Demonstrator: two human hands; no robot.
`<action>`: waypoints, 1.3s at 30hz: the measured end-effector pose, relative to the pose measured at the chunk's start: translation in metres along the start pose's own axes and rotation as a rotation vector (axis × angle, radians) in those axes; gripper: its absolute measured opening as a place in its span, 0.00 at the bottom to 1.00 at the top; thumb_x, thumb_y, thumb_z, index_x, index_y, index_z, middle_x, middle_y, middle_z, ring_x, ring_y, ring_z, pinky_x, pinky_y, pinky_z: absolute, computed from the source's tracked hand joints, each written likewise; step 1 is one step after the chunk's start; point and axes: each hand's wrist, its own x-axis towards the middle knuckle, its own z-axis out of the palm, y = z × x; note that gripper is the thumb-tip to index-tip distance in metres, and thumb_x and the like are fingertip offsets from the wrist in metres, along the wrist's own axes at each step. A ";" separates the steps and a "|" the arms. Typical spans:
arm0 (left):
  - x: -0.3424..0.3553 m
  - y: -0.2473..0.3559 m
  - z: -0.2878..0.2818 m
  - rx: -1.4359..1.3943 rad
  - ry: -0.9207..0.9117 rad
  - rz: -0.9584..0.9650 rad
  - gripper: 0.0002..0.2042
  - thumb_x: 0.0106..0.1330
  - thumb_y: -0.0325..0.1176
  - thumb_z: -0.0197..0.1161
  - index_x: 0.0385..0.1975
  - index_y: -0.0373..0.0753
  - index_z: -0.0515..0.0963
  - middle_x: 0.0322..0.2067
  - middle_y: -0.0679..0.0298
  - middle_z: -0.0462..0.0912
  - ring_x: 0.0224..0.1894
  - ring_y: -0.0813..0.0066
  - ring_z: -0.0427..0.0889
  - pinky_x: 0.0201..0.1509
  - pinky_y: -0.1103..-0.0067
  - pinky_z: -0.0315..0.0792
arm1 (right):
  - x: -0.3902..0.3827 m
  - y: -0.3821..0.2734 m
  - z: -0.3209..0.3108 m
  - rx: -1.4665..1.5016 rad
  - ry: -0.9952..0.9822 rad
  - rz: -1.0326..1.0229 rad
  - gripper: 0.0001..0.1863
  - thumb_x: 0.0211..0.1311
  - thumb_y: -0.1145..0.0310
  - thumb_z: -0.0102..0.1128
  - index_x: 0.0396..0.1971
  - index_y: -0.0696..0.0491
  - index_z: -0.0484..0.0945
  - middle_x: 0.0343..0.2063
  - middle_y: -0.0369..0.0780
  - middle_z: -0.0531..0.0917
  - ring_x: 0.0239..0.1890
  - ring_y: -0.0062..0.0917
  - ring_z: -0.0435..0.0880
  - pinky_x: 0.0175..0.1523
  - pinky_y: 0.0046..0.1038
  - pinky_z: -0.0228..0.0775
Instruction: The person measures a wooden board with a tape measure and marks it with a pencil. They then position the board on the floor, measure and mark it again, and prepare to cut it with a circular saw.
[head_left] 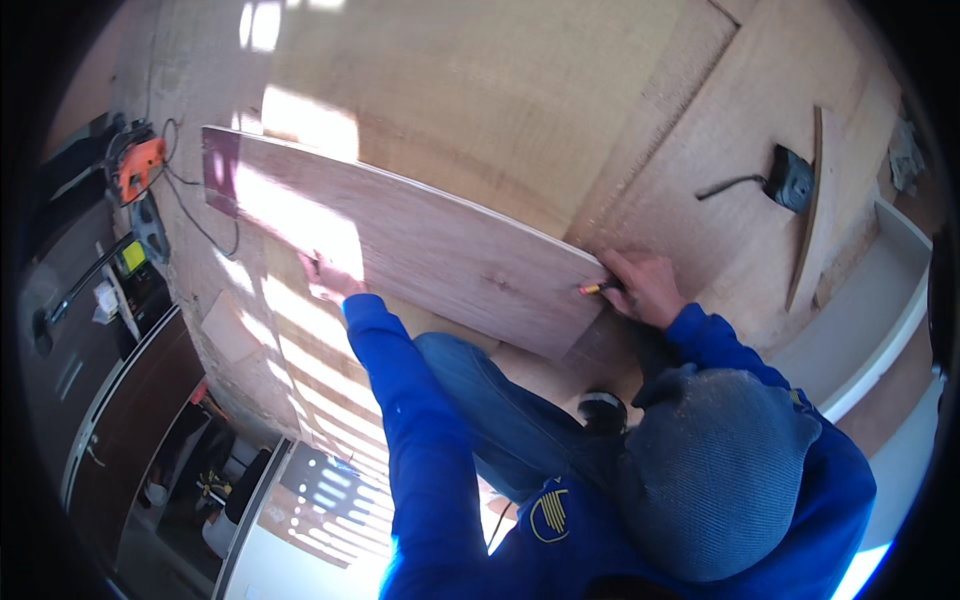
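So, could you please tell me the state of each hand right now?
Left hand: at the board's near edge; grip cannot be told in the glare.
Right hand: closed, holding a pencil.

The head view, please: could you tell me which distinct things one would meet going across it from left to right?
Orange power tool → left hand → right hand, holding a pencil → black tape measure → crumpled pale wrapping.
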 end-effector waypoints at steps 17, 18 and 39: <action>-0.005 0.011 0.003 0.425 0.015 -0.002 0.24 0.80 0.43 0.53 0.67 0.35 0.77 0.62 0.51 0.81 0.59 0.58 0.81 0.64 0.65 0.77 | -0.001 0.005 0.004 -0.040 -0.113 0.049 0.15 0.61 0.60 0.69 0.42 0.48 0.75 0.28 0.42 0.85 0.35 0.44 0.87 0.36 0.45 0.74; -0.003 0.009 0.002 0.358 0.001 -0.010 0.24 0.80 0.44 0.53 0.67 0.35 0.77 0.62 0.51 0.81 0.59 0.58 0.82 0.65 0.65 0.77 | -0.001 0.005 0.004 -0.037 -0.104 0.043 0.15 0.61 0.60 0.69 0.41 0.48 0.75 0.28 0.42 0.85 0.35 0.44 0.87 0.36 0.45 0.74; -0.005 0.009 0.003 0.224 -0.029 -0.002 0.21 0.80 0.42 0.54 0.63 0.33 0.78 0.60 0.51 0.80 0.57 0.60 0.82 0.60 0.67 0.82 | -0.004 0.008 0.009 -0.067 -0.098 0.049 0.17 0.60 0.58 0.71 0.43 0.48 0.76 0.27 0.41 0.84 0.34 0.43 0.87 0.35 0.46 0.74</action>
